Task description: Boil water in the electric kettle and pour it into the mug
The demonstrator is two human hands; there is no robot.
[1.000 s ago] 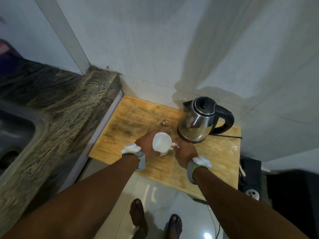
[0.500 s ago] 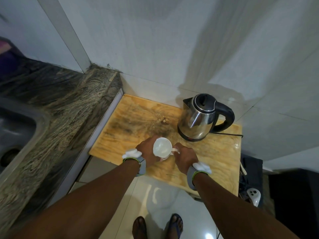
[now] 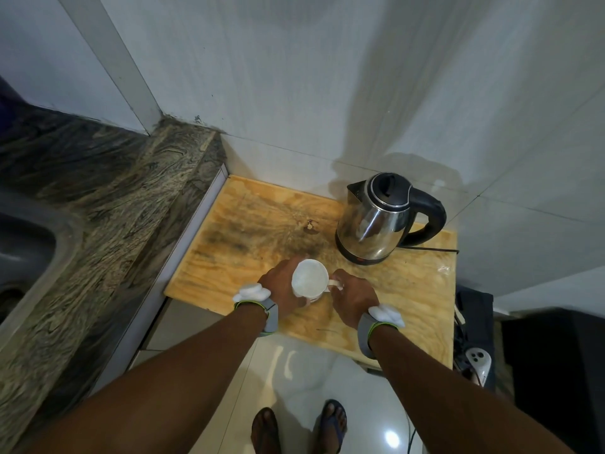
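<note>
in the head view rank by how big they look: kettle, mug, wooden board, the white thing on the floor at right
1. wooden board
2. kettle
3. mug
4. white thing, partly hidden, so its rank against the mug is unsure

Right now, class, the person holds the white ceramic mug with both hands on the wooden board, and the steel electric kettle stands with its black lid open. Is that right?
Not quite: the black lid of the steel electric kettle is closed, as the head view shows. The rest stands: the left hand and right hand hold the white ceramic mug on the wooden board.
</note>
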